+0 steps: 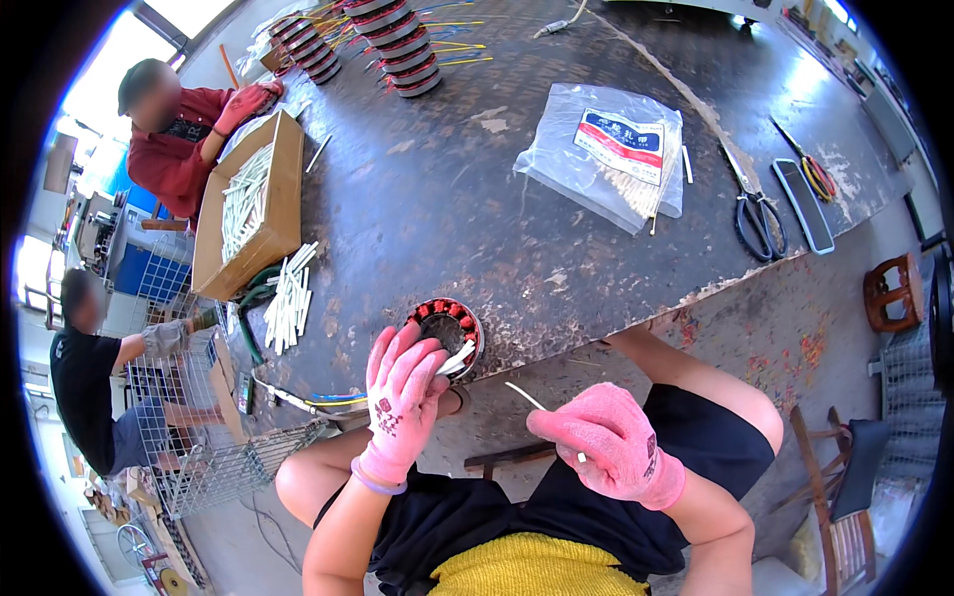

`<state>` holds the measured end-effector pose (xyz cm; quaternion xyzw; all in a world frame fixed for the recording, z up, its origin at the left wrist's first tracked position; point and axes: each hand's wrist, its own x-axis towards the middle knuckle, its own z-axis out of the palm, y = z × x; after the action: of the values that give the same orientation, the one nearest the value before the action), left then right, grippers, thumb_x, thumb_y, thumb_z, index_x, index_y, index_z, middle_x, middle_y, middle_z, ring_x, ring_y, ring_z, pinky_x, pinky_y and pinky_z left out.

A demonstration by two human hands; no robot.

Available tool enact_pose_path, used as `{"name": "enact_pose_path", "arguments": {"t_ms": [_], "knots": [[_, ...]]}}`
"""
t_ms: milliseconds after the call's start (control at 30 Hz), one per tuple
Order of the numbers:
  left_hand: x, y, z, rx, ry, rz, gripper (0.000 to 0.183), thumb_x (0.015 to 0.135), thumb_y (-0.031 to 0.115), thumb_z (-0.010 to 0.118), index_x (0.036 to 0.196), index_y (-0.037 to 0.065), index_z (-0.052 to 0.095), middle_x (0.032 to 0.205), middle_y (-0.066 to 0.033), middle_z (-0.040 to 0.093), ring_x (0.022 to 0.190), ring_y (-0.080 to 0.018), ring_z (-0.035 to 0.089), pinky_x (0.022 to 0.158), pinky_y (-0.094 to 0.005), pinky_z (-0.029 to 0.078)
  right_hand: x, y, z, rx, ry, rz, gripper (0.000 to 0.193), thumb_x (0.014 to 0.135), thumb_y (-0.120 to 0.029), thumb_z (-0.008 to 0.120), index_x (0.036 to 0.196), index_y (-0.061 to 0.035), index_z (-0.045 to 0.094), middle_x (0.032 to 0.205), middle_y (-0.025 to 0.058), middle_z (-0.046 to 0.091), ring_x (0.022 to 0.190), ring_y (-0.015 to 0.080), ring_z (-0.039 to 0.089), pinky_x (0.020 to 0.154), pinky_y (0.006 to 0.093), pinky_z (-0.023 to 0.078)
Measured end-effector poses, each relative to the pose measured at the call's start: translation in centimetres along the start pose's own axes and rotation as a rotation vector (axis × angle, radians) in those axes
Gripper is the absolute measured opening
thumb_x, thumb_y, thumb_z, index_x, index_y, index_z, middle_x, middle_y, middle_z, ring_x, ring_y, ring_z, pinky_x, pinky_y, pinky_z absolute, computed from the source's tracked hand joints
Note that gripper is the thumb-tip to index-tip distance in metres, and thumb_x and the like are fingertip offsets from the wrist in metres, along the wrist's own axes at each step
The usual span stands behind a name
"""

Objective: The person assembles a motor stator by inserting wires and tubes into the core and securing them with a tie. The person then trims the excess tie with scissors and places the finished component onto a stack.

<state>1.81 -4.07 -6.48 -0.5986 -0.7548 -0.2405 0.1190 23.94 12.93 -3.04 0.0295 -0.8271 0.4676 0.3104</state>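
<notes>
A motor stator (475, 333), a metal ring with red coils inside, sits at the table's near edge. My left hand (402, 392), in a pink glove, grips its near left side, fingers over the rim. White sleeve pieces (458, 359) stick out of the ring beside my left fingertips. Over my lap, to the right of the stator, my right hand (611, 447) is closed on a thin white cable tie (525, 395). One end of the tie points up and left; a small white end shows below the fingers. My right hand is apart from the stator.
Loose white sleeves (289, 298) lie beside a cardboard box (281, 204) of similar ones. A plastic bag (556, 139) of ties, black scissors (760, 223), a phone (803, 204) and stacked stators (397, 50) are on the table. Two people (164, 149) work at left.
</notes>
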Motion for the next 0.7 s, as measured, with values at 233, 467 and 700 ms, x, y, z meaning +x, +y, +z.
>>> {"name": "enact_pose_path", "arguments": {"t_ms": [233, 467, 700], "knots": [[-0.2, -0.1, -0.4, -0.008, -0.016, 0.002, 0.035, 0.077, 0.005, 0.07, 0.111, 0.006, 0.065, 0.117, -0.0094, 0.065, 0.124, -0.0347, 0.057, 0.111, -0.0549, 0.04, 2.0, 0.6, -1.4, -0.451, -0.091, -0.049, 0.054, 0.078, -0.008, 0.069, 0.131, -0.0108, 0.063, 0.131, 0.008, 0.06, 0.116, 0.0277, 0.06, 0.096, 0.0399, 0.049], [1.4, 0.5, -3.6, 0.061, -0.074, 0.025, 0.039, 0.077, 0.012, 0.073, 0.115, 0.008, 0.067, 0.119, -0.0084, 0.065, 0.122, -0.0317, 0.058, 0.111, -0.0527, 0.04, 5.9, 8.6, -2.2, -0.702, -0.325, -0.133, 0.041, 0.087, -0.007, 0.056, 0.127, -0.0119, 0.062, 0.135, 0.0039, 0.059, 0.116, 0.0235, 0.059, 0.1, 0.0398, 0.048], [1.2, -0.7, -7.9, 0.259, -0.088, 0.094, 0.03, 0.068, 0.015, 0.08, 0.096, 0.014, 0.069, 0.095, -0.004, 0.062, 0.108, -0.0288, 0.062, 0.107, -0.051, 0.045, 8.3, 5.7, -0.4, -0.59, -0.158, -0.077, 0.025, 0.085, -0.017, 0.068, 0.11, -0.0118, 0.069, 0.113, 0.0052, 0.067, 0.096, 0.0241, 0.066, 0.085, 0.0392, 0.052]]}}
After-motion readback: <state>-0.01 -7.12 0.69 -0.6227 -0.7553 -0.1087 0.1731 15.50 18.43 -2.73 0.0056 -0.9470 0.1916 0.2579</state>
